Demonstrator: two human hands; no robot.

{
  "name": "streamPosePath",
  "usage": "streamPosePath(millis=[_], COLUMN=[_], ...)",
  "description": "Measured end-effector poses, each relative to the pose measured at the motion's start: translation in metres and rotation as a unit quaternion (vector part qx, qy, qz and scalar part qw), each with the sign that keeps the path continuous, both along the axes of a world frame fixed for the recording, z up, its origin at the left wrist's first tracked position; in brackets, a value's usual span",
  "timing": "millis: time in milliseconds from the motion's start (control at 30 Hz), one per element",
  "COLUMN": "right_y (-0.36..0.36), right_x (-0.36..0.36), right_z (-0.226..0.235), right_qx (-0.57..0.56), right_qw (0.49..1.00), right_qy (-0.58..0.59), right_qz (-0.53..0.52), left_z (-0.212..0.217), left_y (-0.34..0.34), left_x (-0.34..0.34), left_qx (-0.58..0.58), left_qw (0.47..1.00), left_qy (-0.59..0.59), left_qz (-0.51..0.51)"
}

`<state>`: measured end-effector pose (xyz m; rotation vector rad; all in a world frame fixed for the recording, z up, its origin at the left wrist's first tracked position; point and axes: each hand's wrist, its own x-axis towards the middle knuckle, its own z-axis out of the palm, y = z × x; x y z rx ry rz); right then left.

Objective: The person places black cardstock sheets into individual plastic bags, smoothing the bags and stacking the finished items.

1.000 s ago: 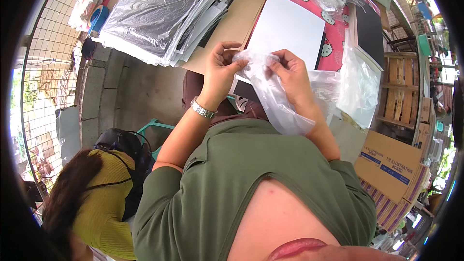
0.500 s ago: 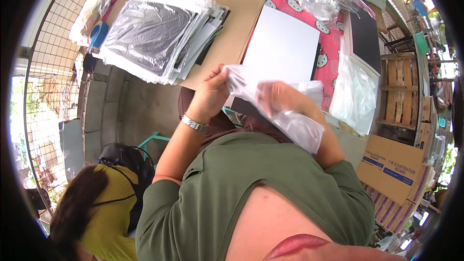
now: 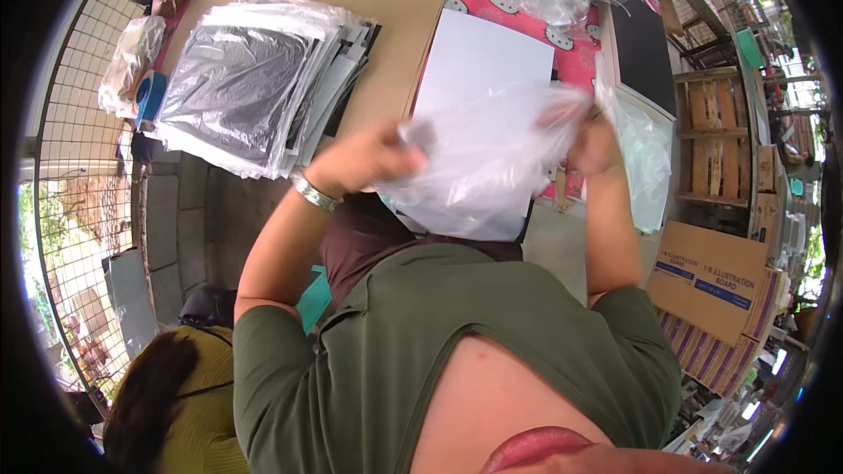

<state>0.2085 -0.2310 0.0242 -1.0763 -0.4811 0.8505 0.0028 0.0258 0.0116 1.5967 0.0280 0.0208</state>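
Wire-mesh wall [image 3: 81, 145] left; floor [image 3: 230, 215] apparently concrete.

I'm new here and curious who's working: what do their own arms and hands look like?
Human arms in short, dark olive-green sleeves, forearms uncovered. The left hand and right hand are gloveless, slightly blurred. A silvery linked band circles the left wrist; the right wrist has none.

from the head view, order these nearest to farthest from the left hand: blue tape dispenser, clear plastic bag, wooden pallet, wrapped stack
1. Clear plastic bag: in the grip of the left hand.
2. Wrapped stack: close by, ahead and to the left.
3. Blue tape dispenser: just past the stack, farther left.
4. Wooden pallet: far over on the right.
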Motion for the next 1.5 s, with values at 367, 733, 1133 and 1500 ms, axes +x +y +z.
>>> streamPosePath(millis=[367,733,1133,1500], right_y=[0.021,0.043,0.06,-0.003], right_x=[0.025,0.115,0.203,0.101], right_z=[-0.015,-0.05,-0.119,0.155], right_qx=[-0.058,-0.148,-0.504,-0.035], right_qw=[0.996,0.983,0.753,0.986], right_qy=[-0.024,-0.012,-0.316,-0.067], right_qz=[-0.061,-0.107,-0.281,-0.149], left_z=[-0.018,-0.079,-0.08,0.163], left_y=[0.052,0.108,0.085,0.091], left_x=[0.047,0.159,0.264,0.142], left_qx=[-0.381,-0.324,0.275,-0.054], left_qw=[0.917,0.936,0.909,0.986], left_qy=[0.112,0.057,0.185,0.136], left_qz=[0.035,0.127,0.251,0.077])
